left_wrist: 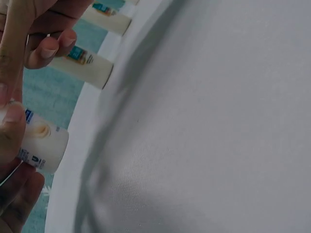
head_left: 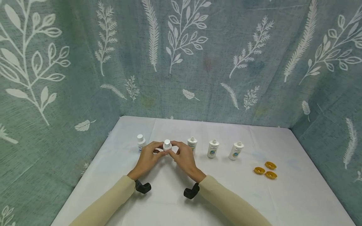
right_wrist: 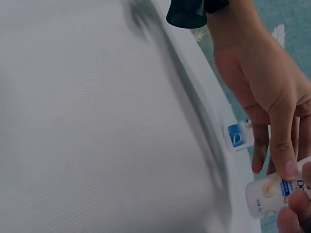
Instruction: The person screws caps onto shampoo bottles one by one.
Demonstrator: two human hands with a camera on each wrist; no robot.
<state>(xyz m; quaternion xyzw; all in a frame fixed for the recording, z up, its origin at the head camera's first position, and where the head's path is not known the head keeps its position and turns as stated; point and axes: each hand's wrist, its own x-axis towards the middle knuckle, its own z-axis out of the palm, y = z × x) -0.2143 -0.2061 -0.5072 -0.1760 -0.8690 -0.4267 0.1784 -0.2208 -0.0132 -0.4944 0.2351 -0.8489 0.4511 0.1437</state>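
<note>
Both hands meet at a small white bottle with a white cap, which stands upright between them in the head view. My left hand pinches it from the left with thumb and fingers. From the right, my right hand grips the same bottle, its thumb close to the left one. A blue label and a cream swirl show on the bottle in the left wrist view. Nearest the left hand is another white capped bottle, partly seen behind its fingers.
To the right of the hands stand three white bottles with narrow tops: one partly behind the right hand, one mid-table, one farther right. Several yellow-brown rings lie on the white tablecloth. Leaf-patterned green curtains surround the table.
</note>
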